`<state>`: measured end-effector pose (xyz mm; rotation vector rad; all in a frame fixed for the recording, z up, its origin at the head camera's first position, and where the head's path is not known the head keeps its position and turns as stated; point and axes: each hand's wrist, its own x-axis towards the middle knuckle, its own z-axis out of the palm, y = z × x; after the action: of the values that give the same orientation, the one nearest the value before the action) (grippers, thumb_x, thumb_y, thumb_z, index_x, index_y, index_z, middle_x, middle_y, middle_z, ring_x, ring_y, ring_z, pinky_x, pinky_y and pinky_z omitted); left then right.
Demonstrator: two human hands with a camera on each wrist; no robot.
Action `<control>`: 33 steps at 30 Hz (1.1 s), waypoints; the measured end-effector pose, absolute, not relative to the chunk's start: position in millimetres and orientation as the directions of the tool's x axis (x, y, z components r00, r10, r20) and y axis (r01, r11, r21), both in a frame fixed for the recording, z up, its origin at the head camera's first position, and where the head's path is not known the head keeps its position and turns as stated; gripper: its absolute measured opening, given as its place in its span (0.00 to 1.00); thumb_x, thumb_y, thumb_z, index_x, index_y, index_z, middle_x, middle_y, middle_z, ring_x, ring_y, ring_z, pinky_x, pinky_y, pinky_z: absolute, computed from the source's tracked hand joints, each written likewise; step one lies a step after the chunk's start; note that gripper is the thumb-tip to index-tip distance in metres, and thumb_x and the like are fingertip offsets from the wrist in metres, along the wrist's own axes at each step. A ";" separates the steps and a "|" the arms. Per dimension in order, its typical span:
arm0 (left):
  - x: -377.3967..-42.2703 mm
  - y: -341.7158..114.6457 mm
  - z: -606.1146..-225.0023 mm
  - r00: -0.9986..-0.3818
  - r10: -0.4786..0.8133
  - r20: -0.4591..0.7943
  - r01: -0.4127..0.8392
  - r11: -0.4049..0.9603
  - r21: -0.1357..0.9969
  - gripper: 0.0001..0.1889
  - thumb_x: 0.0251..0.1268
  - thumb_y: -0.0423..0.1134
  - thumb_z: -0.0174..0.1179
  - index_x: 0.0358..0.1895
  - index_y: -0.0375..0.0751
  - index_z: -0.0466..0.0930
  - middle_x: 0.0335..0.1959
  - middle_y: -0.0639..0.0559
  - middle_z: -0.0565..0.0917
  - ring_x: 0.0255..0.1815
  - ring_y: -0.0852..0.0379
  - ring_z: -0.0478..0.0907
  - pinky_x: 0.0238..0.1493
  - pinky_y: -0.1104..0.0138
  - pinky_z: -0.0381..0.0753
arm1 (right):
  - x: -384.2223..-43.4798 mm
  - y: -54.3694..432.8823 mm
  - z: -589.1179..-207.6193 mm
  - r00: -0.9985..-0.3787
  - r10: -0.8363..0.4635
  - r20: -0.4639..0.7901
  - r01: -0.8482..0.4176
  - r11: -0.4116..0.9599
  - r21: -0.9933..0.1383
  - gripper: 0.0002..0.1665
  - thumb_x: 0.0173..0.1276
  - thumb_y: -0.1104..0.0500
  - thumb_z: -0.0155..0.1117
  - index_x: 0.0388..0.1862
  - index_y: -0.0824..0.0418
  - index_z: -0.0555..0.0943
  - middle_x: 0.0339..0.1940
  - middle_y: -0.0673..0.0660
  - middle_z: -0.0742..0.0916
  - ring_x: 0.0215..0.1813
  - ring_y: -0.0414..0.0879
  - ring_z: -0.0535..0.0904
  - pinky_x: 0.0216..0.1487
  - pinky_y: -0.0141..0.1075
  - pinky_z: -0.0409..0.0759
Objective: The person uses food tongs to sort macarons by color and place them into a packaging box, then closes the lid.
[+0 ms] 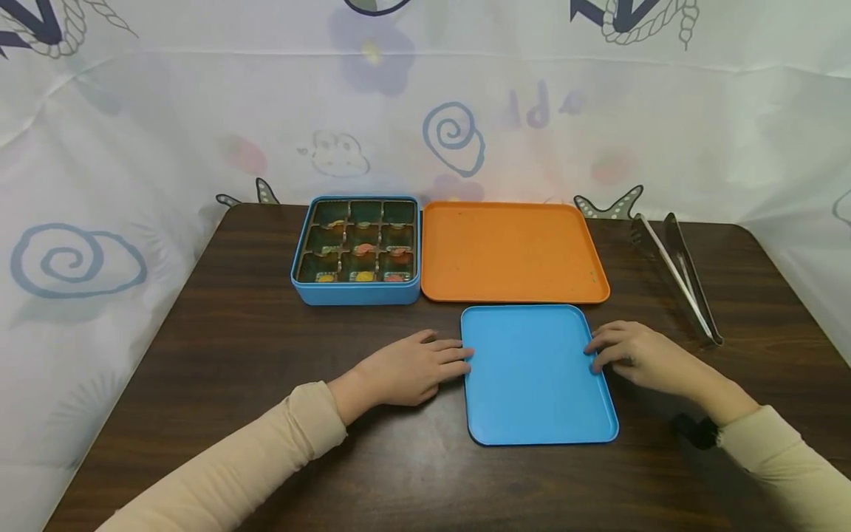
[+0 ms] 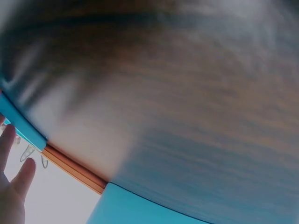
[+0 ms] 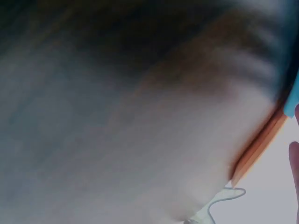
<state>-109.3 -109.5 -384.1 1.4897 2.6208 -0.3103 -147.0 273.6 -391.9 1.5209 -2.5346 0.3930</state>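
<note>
A flat blue tray [image 1: 538, 377] with rounded corners and a low rim lies on the table in front of the person. At its left edge, the left hand [image 1: 415, 367] touches the rim with extended fingertips, palm down. On the opposite side, the right hand [image 1: 634, 356] rests its loosely bent fingertips on the right rim. The left wrist view catches part of the left hand [image 2: 14, 186] in its lower left corner. Only slivers of fingers [image 3: 295, 158] appear at the right border of the right wrist view.
A blue box [image 1: 355, 294] with a dark divided insert stands at the back left, small colored pieces in its compartments. Beside it, an orange tray [image 1: 515, 251] lies just behind the blue one. Metal tongs [image 1: 685, 277] lie at the right on the dark wooden table [image 1: 219, 355].
</note>
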 end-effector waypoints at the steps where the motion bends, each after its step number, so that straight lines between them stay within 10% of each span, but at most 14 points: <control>1: -109.8 -109.8 -385.0 -0.508 0.842 -0.184 0.861 0.492 -0.125 0.24 0.71 0.41 0.48 0.69 0.53 0.65 0.72 0.56 0.66 0.74 0.57 0.62 0.71 0.55 0.64 | -146.8 273.0 -390.8 -0.468 -0.838 0.279 -0.884 0.448 -0.137 0.26 0.34 0.74 0.76 0.25 0.43 0.86 0.38 0.46 0.88 0.47 0.51 0.80 0.48 0.45 0.75; 9: -111.2 -119.6 -382.9 -0.463 0.886 0.000 0.886 0.463 -0.036 0.19 0.65 0.33 0.54 0.58 0.53 0.72 0.61 0.54 0.76 0.68 0.56 0.69 0.71 0.56 0.65 | -152.2 266.7 -377.1 -0.445 -0.818 0.365 -0.895 0.394 -0.208 0.30 0.32 0.76 0.76 0.25 0.42 0.83 0.37 0.47 0.87 0.58 0.43 0.75 0.68 0.27 0.59; 13: -113.2 -126.9 -373.7 -0.460 0.877 0.142 0.886 0.464 0.005 0.17 0.62 0.31 0.59 0.54 0.51 0.75 0.56 0.53 0.78 0.64 0.55 0.72 0.70 0.55 0.66 | -158.6 263.0 -369.6 -0.422 -0.806 0.415 -0.900 0.315 -0.302 0.11 0.58 0.63 0.69 0.26 0.45 0.81 0.38 0.51 0.86 0.68 0.30 0.67 0.71 0.18 0.51; 16: -115.2 -131.0 -368.0 -0.449 0.854 0.265 0.885 0.465 0.001 0.17 0.59 0.30 0.63 0.50 0.49 0.77 0.51 0.54 0.81 0.62 0.54 0.74 0.68 0.55 0.68 | -160.3 257.4 -361.7 -0.447 -0.782 0.434 -0.885 0.316 -0.342 0.14 0.58 0.66 0.68 0.25 0.47 0.78 0.40 0.53 0.85 0.69 0.25 0.64 0.66 0.15 0.58; 19: -117.9 -135.0 -365.0 -0.412 0.816 0.406 0.890 0.456 -0.013 0.18 0.54 0.27 0.66 0.47 0.46 0.76 0.47 0.53 0.82 0.59 0.52 0.76 0.65 0.56 0.71 | -160.1 248.7 -352.4 -0.490 -0.752 0.442 -0.863 0.344 -0.371 0.32 0.34 0.85 0.71 0.25 0.49 0.75 0.41 0.56 0.84 0.69 0.23 0.63 0.62 0.13 0.62; 23: -123.1 -141.8 -362.0 -0.369 0.729 0.576 0.892 0.453 -0.002 0.12 0.59 0.25 0.61 0.43 0.41 0.75 0.44 0.49 0.81 0.53 0.50 0.77 0.60 0.58 0.75 | -162.8 231.7 -343.1 -0.532 -0.698 0.479 -0.836 0.347 -0.424 0.29 0.40 0.86 0.67 0.27 0.55 0.72 0.41 0.58 0.83 0.68 0.22 0.65 0.60 0.14 0.65; 27: -126.7 -151.0 -358.3 -0.395 0.610 0.687 0.867 0.495 0.058 0.05 0.67 0.28 0.53 0.44 0.37 0.72 0.44 0.45 0.79 0.50 0.49 0.77 0.55 0.60 0.78 | -169.3 212.1 -338.9 -0.548 -0.651 0.525 -0.824 0.312 -0.473 0.10 0.63 0.65 0.63 0.29 0.61 0.70 0.42 0.61 0.83 0.66 0.23 0.67 0.59 0.14 0.67; 33: -126.7 -163.9 -350.2 -0.522 0.438 0.731 0.776 0.599 0.195 0.22 0.51 0.18 0.64 0.48 0.36 0.68 0.45 0.39 0.79 0.48 0.45 0.79 0.48 0.57 0.81 | -181.7 185.3 -336.9 -0.582 -0.556 0.594 -0.795 0.232 -0.561 0.31 0.61 0.40 0.59 0.33 0.69 0.69 0.43 0.69 0.81 0.62 0.25 0.71 0.59 0.18 0.68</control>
<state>-126.7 -163.9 -350.2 1.4670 3.3515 1.0441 -181.7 185.3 -336.9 1.2648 -2.2386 1.2728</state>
